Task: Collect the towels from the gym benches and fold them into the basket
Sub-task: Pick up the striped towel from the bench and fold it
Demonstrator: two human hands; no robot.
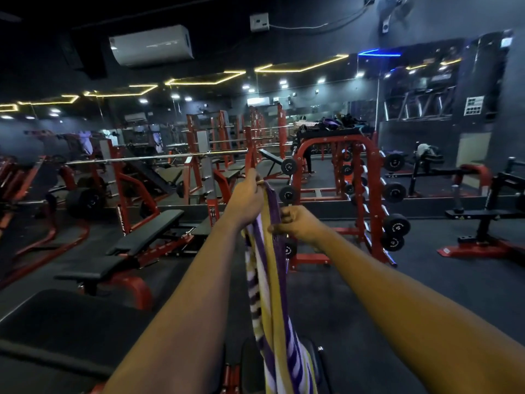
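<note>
Open floor point(355, 302) ahead-right; benches point(147, 237) crowd left, dumbbell rack point(366, 200) blocks straight ahead.

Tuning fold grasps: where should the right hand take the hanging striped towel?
Its right-hand edge, from the right. The striped towel hangs bunched from the left hand, which pinches its top; the right hand pinches that edge just below, likely best for spreading it.

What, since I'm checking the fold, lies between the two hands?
Head view: only the striped towel; left hand pinches its top, right hand grips it lower.
</note>
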